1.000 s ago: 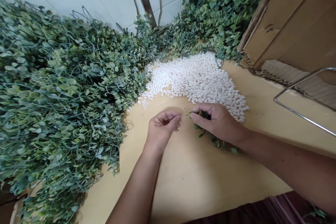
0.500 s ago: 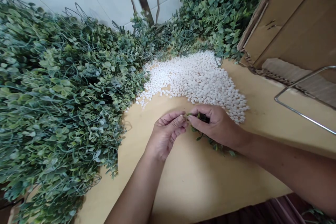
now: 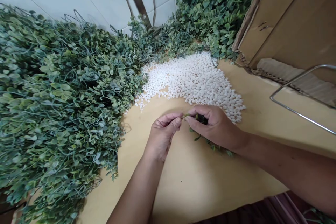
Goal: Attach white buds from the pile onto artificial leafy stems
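Green leafy sprig (image 3: 201,118), in right grip (image 3: 216,124), tip leftward, leaves showing beneath

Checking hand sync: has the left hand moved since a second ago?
Yes, slightly: judged against the white pile, the left hand has shifted right, toward the right hand.

The flat, pale tan work surface (image 3: 181,196) is covered along its left side by a large heap of green, small-leaved sprigs (image 3: 60,94), with more massed at the back. Its far middle is strewn with small, round white pieces (image 3: 194,77); at right, a brown, torn-edged cardboard box (image 3: 288,24) is set.
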The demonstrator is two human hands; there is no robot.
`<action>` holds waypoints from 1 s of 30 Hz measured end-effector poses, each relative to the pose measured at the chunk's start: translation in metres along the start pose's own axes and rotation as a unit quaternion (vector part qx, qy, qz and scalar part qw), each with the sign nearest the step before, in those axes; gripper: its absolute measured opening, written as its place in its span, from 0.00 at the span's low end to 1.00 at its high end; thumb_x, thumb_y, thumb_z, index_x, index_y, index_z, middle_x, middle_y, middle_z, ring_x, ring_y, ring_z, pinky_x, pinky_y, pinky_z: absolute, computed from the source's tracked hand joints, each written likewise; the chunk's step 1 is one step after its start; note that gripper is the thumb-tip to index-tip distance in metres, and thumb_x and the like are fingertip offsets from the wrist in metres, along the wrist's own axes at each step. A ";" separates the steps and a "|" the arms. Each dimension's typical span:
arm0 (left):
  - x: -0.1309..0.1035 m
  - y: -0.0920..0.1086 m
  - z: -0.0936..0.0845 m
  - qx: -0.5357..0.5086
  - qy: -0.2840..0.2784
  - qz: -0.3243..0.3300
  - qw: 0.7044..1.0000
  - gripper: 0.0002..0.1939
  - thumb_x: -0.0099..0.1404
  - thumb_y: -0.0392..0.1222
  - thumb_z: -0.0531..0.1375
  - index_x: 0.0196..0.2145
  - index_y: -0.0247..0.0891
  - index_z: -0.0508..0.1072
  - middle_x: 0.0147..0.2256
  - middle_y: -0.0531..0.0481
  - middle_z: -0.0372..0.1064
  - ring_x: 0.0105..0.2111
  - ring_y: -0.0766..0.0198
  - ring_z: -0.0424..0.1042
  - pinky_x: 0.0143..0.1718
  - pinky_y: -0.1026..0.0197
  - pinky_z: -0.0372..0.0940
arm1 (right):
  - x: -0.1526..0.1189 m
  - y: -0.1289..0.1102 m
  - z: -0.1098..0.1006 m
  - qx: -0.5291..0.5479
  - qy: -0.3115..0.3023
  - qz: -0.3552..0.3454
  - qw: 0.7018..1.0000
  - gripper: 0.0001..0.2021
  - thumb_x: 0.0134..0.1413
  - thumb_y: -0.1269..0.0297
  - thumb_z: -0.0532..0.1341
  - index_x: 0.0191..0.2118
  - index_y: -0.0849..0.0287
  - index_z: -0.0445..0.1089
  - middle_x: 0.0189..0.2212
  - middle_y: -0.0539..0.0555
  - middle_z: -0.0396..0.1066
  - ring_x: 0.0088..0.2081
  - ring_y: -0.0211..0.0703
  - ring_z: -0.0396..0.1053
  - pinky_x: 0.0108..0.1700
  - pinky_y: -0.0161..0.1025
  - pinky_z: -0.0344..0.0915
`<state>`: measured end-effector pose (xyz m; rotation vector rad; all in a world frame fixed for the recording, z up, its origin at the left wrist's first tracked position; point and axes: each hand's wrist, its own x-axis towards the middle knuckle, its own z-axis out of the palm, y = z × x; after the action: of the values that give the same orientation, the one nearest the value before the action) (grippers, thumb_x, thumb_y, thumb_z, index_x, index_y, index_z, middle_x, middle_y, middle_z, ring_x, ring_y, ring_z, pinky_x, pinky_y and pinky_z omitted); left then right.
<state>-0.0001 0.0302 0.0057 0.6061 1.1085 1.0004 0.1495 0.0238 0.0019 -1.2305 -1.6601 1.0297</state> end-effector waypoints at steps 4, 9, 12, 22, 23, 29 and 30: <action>0.000 0.003 -0.001 -0.021 0.006 -0.034 0.999 0.14 0.34 0.36 0.73 0.24 0.35 0.78 0.20 0.53 0.74 0.21 0.74 0.69 0.23 0.74 0.65 | 0.000 -0.002 0.000 -0.006 0.007 -0.008 1.000 0.07 0.50 0.66 0.55 0.23 0.60 0.64 0.19 0.47 0.60 0.23 0.34 0.57 0.26 0.32 0.56; -0.001 0.004 -0.001 -0.016 0.007 -0.050 0.999 0.16 0.32 0.36 0.73 0.23 0.35 0.79 0.20 0.51 0.75 0.21 0.72 0.71 0.23 0.74 0.66 | -0.001 -0.002 0.001 -0.028 0.025 -0.020 0.999 0.08 0.50 0.66 0.55 0.23 0.60 0.64 0.18 0.48 0.61 0.23 0.34 0.58 0.26 0.33 0.57; -0.001 0.003 0.000 -0.013 0.000 -0.045 0.999 0.15 0.32 0.37 0.73 0.23 0.35 0.79 0.19 0.51 0.74 0.20 0.72 0.70 0.23 0.73 0.66 | -0.001 -0.001 0.002 -0.041 0.033 -0.035 0.998 0.08 0.50 0.67 0.55 0.23 0.60 0.64 0.20 0.49 0.63 0.24 0.35 0.60 0.28 0.34 0.58; 0.001 0.000 0.001 0.013 -0.026 -0.006 1.000 0.14 0.34 0.39 0.73 0.23 0.35 0.79 0.19 0.52 0.74 0.21 0.73 0.70 0.25 0.72 0.65 | -0.001 -0.001 0.002 -0.039 0.030 -0.023 0.999 0.08 0.48 0.68 0.54 0.22 0.61 0.65 0.19 0.50 0.64 0.23 0.35 0.61 0.27 0.34 0.59; 0.001 0.000 0.001 0.013 -0.025 -0.005 1.000 0.14 0.34 0.39 0.73 0.23 0.35 0.79 0.19 0.51 0.74 0.21 0.73 0.70 0.25 0.72 0.64 | -0.001 -0.001 0.002 -0.034 0.029 -0.019 0.999 0.08 0.48 0.68 0.54 0.22 0.60 0.65 0.19 0.50 0.64 0.23 0.35 0.61 0.26 0.33 0.59; 0.001 -0.001 0.002 0.011 -0.022 -0.006 1.000 0.14 0.33 0.39 0.73 0.22 0.35 0.79 0.19 0.51 0.74 0.21 0.72 0.70 0.24 0.71 0.64 | -0.001 -0.001 0.001 -0.012 0.023 0.000 1.000 0.08 0.48 0.67 0.55 0.22 0.60 0.64 0.18 0.49 0.63 0.22 0.34 0.59 0.25 0.32 0.58; 0.001 -0.001 0.002 0.012 -0.022 -0.006 1.000 0.14 0.33 0.39 0.73 0.22 0.35 0.79 0.19 0.51 0.75 0.21 0.72 0.70 0.24 0.71 0.64 | -0.001 -0.001 0.001 -0.009 0.022 0.002 1.000 0.08 0.48 0.67 0.55 0.22 0.60 0.64 0.18 0.49 0.63 0.22 0.33 0.59 0.24 0.32 0.58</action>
<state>0.0025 0.0312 0.0054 0.6375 1.0866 0.9605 0.1487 0.0229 0.0024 -1.2595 -1.6374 0.9862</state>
